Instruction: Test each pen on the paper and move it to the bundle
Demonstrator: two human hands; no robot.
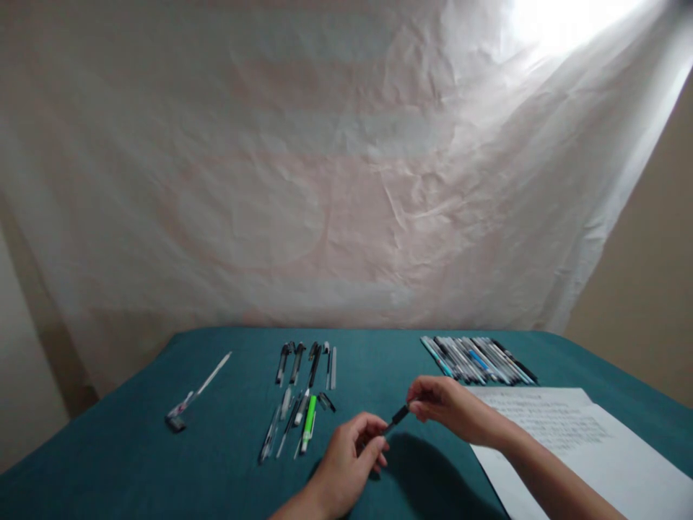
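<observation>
A dark pen (399, 415) is held slantwise above the table, between my two hands. My left hand (354, 458) pinches its lower end, thumb and fingers closed round it. At the upper end, the fingertips of my right hand (441, 406) are closed on the same pen. Both tips are partly covered by fingers, so I cannot tell whether it is capped. Just left of my left hand lie a bright green pen (308, 425) and several clear pens and loose pen parts (269, 433).
Behind those parts, several dark-capped pens (297, 363) lie in a row. A tight row of pens (476, 360) sits at the back right, with handwritten paper sheets (595, 451) in front. Far left are a white stick-like piece (214, 373) and a small dark block (176, 425).
</observation>
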